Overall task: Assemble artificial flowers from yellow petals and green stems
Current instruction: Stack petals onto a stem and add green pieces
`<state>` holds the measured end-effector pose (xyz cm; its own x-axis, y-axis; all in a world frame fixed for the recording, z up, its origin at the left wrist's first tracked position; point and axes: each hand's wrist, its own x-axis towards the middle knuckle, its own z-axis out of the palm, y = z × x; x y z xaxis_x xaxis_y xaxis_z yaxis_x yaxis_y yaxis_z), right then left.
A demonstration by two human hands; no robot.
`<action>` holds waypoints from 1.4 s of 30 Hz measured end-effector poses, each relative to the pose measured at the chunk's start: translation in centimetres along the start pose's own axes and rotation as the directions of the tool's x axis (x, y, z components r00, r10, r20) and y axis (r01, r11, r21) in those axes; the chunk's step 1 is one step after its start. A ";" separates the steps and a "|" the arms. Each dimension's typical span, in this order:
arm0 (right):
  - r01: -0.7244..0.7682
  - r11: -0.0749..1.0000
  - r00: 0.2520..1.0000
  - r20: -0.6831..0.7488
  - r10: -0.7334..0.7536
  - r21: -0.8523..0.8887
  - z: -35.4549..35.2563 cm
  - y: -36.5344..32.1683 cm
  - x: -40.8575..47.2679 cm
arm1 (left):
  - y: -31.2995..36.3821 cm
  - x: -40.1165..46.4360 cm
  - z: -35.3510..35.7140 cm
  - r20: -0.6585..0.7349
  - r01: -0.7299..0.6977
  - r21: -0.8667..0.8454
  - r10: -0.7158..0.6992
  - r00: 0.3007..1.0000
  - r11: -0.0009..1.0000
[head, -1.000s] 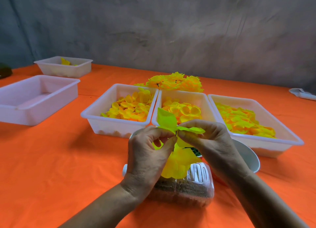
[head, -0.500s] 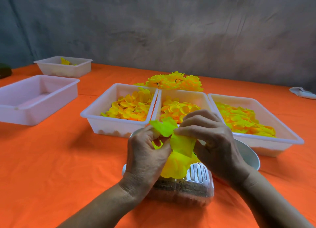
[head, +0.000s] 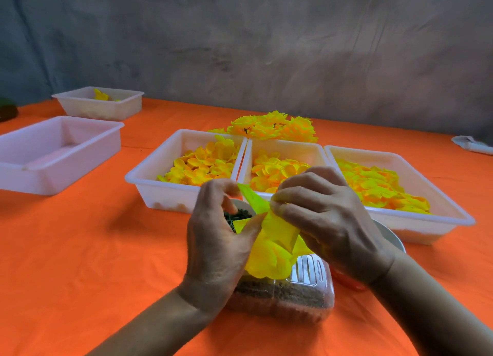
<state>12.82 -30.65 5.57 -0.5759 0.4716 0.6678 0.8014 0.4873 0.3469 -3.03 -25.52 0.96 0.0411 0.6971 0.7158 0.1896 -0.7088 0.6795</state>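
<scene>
Gripping flower [head: 269,251]: left hand [head: 217,238], right hand [head: 328,217].

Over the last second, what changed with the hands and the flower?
The right hand slid down the green leaf piece, folding it onto the yellow flower, and now grips both. The leaf, upright before, is mostly covered. The left hand still holds the flower from the other side. The petal trays and finished flowers haven't moved.

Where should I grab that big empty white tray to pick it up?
Probably by the rim of the empty white tray, hands on its two short ends from above. The lip juts outward all round, and the walls slope inward below it.
</scene>
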 end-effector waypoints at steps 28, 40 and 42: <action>-0.211 0.974 0.964 -0.148 0.222 0.086 1.9 0.0 -3.1 | -1.2 1.0 -1.0 0.198 -0.515 0.292 0.476 0.857 0.806; -0.317 0.926 0.943 -0.039 0.332 0.206 2.0 0.1 -3.4 | -1.5 0.4 -1.6 0.259 -0.567 0.265 0.509 0.821 0.780; -0.318 0.922 0.944 -0.017 0.329 0.222 2.1 0.1 -3.4 | -1.6 0.3 -1.6 0.277 -0.575 0.265 0.510 0.815 0.774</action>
<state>14.52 -30.67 1.98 -0.2768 0.5929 0.7562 0.8858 0.4625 -0.0384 -4.92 -24.35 0.30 0.4019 0.2365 0.8846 0.3834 -0.9208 0.0720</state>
